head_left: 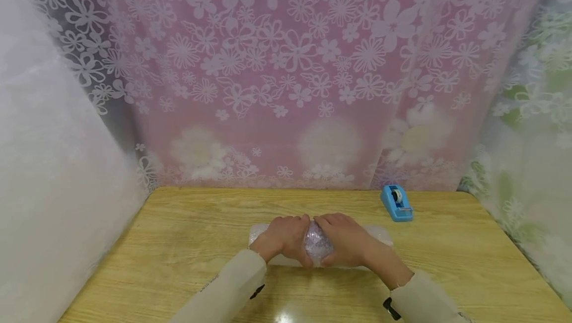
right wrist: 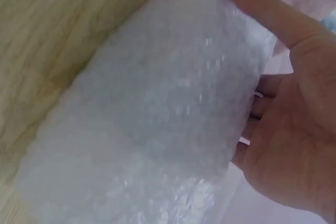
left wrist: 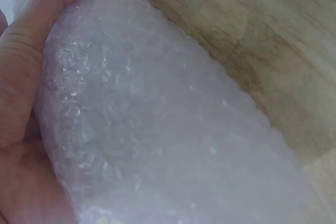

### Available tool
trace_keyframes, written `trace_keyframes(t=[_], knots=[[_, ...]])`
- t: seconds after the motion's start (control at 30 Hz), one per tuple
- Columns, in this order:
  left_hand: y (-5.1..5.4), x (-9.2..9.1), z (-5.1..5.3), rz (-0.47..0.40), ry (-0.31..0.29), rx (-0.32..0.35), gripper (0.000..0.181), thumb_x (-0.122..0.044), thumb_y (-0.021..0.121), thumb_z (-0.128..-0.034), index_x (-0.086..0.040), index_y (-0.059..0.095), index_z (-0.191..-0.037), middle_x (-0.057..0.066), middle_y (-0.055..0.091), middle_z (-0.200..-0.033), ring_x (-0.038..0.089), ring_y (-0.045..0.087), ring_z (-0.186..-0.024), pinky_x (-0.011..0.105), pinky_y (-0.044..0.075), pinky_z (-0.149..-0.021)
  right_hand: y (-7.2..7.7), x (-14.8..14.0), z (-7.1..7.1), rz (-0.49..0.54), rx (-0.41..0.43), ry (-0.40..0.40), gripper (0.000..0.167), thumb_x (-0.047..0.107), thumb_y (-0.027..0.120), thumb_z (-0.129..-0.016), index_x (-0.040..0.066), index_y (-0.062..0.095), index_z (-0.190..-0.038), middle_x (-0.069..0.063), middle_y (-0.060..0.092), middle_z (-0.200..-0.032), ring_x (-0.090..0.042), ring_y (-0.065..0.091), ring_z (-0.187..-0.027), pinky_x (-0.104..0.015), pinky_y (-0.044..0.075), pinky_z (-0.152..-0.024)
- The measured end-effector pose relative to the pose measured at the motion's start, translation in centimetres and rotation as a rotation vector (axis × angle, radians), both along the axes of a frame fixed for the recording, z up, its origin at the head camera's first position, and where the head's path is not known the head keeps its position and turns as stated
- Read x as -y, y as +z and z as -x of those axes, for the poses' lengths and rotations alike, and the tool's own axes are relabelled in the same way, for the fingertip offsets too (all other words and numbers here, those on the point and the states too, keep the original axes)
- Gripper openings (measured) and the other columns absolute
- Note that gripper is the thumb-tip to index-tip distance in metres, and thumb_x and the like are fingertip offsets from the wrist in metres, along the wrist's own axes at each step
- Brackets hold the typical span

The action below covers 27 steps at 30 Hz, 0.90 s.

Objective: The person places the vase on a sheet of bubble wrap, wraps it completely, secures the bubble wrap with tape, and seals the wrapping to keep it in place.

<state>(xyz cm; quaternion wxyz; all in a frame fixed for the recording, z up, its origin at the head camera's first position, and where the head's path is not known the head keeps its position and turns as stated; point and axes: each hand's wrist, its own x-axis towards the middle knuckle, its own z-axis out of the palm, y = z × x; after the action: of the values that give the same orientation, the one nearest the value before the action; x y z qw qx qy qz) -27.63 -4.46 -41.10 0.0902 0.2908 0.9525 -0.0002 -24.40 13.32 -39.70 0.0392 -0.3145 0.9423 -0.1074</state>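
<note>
A clear bubble-wrap bundle [head_left: 318,243] lies crosswise on the bench, in front of the person. The left hand [head_left: 286,236] and right hand [head_left: 346,241] come in from either side and grip it, fingers bent over the wrap, thumbs on the near side. The hands angle inward and almost meet, leaving a lilac-tinted bulge between them. In both wrist views a thumb lies along the plastic while the other fingers pass out of sight behind it. The wrap's layers blur whatever sits inside, and the hands cover much of its length; only pale ends show beyond them. Cream sleeves [head_left: 232,283] run out of the bottom edge, cut off; a thin dark mark on the left one is too small to read. Farther back on the wood-grain bench [head_left: 201,219], to the right, stands a blue tape dispenser [head_left: 396,204]. Behind hangs a pink flowered curtain [head_left: 277,85].
</note>
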Motion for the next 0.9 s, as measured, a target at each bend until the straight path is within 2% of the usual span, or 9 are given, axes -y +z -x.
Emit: trace_keyframes(t=[0.17,0.3,0.43,0.7,0.9], knots=[[-0.1,0.0,0.2,0.011,0.009,0.025,0.086,-0.061,0.082,-0.0575,-0.013,0.051,-0.122,-0.003,0.062,-0.099,0.013,0.061,-0.085,0.032,0.050,-0.072,-0.9,0.6,-1.0,-0.007,-0.073,-0.016,0.099,0.037,0.085,-0.069,-0.008,0.034,-0.141,-0.022,0.041,-0.140,-0.040,0.038,-0.127,-0.055,0.028,-0.104],[-0.1,0.0,0.4,-0.006,0.019,0.035,0.081,-0.060,0.083,-0.0564,-0.014,0.052,-0.116,-0.005,0.060,-0.093,0.012,0.059,-0.079,0.032,0.050,-0.069,-2.1,0.9,-1.1,-0.010,-0.168,-0.042,0.106,0.041,0.089,-0.061,-0.008,0.036,-0.139,-0.022,0.044,-0.137,-0.039,0.041,-0.125,-0.052,0.034,-0.101],[0.0,0.0,0.5,-0.029,0.031,0.071,0.077,-0.058,0.084,-0.0561,-0.015,0.052,-0.111,-0.006,0.058,-0.088,0.011,0.056,-0.074,0.032,0.049,-0.065,-3.2,1.1,-0.8,0.007,-0.258,-0.063,0.105,0.041,0.091,-0.056,-0.006,0.040,-0.134,-0.021,0.049,-0.130,-0.037,0.046,-0.121,-0.049,0.037,-0.099],[0.6,-0.1,0.8,-0.046,0.040,0.142,0.075,-0.054,0.085,-0.0588,-0.014,0.051,-0.112,-0.005,0.056,-0.086,0.011,0.055,-0.071,0.031,0.048,-0.062,-4.1,1.1,-0.1,0.024,-0.294,-0.096,0.109,0.045,0.092,-0.050,-0.003,0.041,-0.133,-0.019,0.051,-0.128,-0.035,0.049,-0.118,-0.048,0.040,-0.097],[0.6,-0.1,1.0,-0.060,0.047,0.170,0.075,-0.052,0.085,-0.0590,-0.014,0.050,-0.112,-0.005,0.055,-0.086,0.011,0.054,-0.071,0.032,0.048,-0.063,-4.2,1.0,-0.1,0.033,-0.364,-0.078,0.101,0.039,0.091,-0.052,-0.004,0.043,-0.130,-0.019,0.055,-0.121,-0.034,0.055,-0.109,-0.047,0.045,-0.091]])
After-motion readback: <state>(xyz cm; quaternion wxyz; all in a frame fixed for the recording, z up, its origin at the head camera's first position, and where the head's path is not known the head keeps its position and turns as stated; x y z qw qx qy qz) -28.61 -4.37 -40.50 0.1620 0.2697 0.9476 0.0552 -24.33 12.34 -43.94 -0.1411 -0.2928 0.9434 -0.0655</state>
